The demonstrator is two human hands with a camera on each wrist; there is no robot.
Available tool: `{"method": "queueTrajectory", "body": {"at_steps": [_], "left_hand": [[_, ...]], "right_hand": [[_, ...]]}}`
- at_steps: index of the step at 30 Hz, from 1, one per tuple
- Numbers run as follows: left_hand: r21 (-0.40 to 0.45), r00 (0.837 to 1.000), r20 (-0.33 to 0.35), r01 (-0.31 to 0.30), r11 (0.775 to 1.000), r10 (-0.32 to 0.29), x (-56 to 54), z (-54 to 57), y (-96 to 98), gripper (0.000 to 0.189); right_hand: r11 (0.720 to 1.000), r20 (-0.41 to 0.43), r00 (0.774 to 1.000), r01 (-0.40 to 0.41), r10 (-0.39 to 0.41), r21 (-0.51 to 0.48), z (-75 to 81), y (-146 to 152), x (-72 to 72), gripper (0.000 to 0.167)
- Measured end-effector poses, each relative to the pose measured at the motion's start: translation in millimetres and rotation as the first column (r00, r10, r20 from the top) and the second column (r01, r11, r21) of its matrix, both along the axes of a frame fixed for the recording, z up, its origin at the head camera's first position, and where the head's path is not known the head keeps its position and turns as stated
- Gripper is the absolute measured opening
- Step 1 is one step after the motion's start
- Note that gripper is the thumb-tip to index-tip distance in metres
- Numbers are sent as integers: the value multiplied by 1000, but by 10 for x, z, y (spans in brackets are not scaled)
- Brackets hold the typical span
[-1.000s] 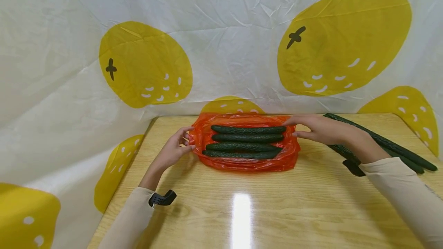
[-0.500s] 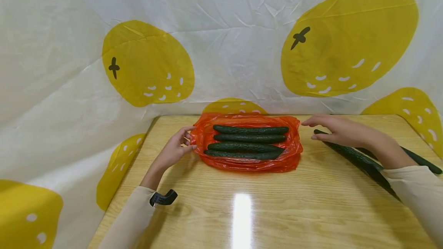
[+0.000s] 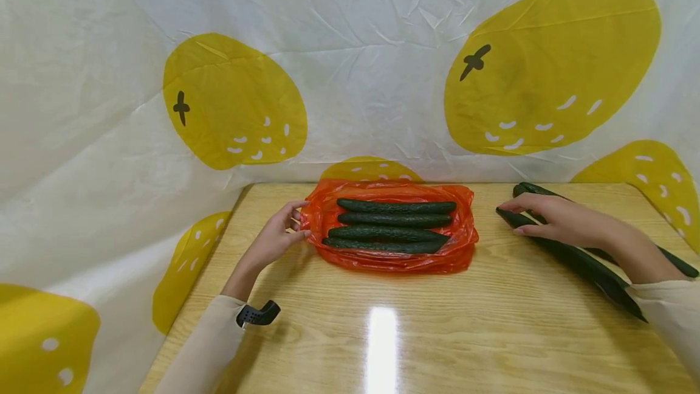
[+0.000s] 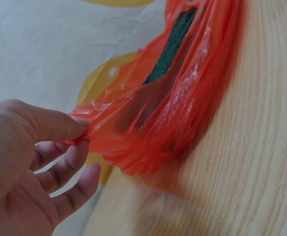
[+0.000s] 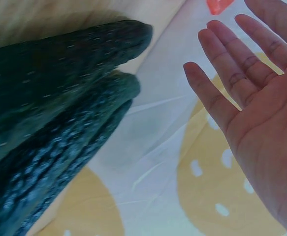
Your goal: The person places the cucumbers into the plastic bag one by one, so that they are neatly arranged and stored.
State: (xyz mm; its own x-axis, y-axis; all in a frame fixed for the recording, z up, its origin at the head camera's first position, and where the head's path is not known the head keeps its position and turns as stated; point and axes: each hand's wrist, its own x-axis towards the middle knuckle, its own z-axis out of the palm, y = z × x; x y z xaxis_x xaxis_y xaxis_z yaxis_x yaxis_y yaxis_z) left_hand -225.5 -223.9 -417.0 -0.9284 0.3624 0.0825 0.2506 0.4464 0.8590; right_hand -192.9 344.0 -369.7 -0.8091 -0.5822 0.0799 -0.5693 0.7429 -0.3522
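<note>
A red plastic bag [image 3: 383, 265] lies spread on the table, with several dark green cucumbers [image 3: 396, 206] side by side in its opening. At the bag's left end, my left hand [image 3: 276, 237] pinches the thin plastic. In the left wrist view the thumb and index finger of this hand [image 4: 30, 152] grip the bag's edge [image 4: 182, 113], drawing it into folds. My right hand [image 3: 574, 221] hovers over the loose cucumbers [image 3: 582, 266] on the right, partly covering them. The right wrist view has its fingers extended and apart from the cucumber ends [image 5: 128, 44].
A light wood-grain table [image 3: 437, 327] carries everything, with a bright glare strip near its front. Behind and to the left hangs a white sheet [image 3: 372, 78] printed with large yellow fruit. A black strap [image 3: 258, 313] sits on the left wrist.
My right hand has left the bag's right end and moved right, over the loose cucumbers. The left hand keeps its pinch on the bag. One loose cucumber now lies at a different angle.
</note>
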Motion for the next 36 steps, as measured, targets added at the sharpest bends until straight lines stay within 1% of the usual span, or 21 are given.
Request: {"method": "queueTrajectory", "body": {"at_steps": [4, 11, 19, 26, 36], "left_hand": [[10, 1000, 4, 0, 1000, 0, 8, -5, 2, 62], [22, 1000, 15, -2, 1000, 2, 15, -19, -11, 62], [28, 1000, 17, 0, 1000, 0, 7, -47, -16, 63], [14, 1000, 4, 1, 1000, -1, 9, -42, -12, 62], [-9, 1000, 8, -5, 1000, 5, -12, -30, -8, 61]], "right_hand": [[999, 28, 999, 32, -32, 1, -73, 87, 48, 46], [999, 7, 999, 50, -50, 9, -181, 219, 109, 46], [994, 69, 992, 108, -110, 29, -230, 363, 186, 53], [992, 6, 993, 116, -116, 52, -317, 452, 230, 52], [990, 45, 991, 127, -130, 55, -369, 526, 263, 54]]}}
